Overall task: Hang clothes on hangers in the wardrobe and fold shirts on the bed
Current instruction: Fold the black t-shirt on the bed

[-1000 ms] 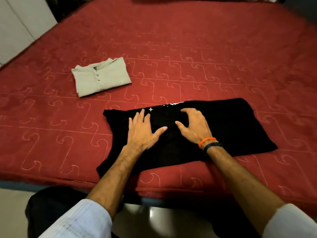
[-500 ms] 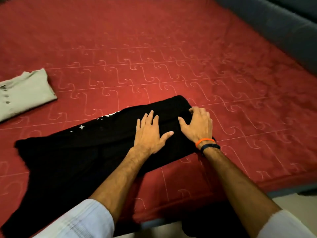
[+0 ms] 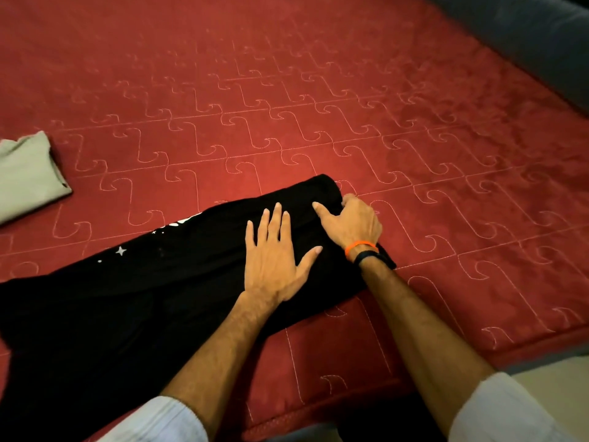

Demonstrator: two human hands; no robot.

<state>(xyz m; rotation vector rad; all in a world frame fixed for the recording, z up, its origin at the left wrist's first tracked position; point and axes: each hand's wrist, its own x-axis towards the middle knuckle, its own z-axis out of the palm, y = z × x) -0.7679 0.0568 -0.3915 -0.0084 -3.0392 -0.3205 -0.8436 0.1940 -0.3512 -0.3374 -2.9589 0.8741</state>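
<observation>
Black shirt [image 3: 165, 282]: near edge of red bed [image 3: 350, 106]. My left hand [image 3: 274, 260]: flat, fingers spread, pressing it. My right hand [image 3: 353, 223]: curled, gripping its right end. Grey folded shirt [image 3: 25, 177]: far left.

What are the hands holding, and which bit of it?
The right hand grips the black cotton shirt at its right end edge, fingers curled round it. The left hand only presses flat on top of it.
</observation>
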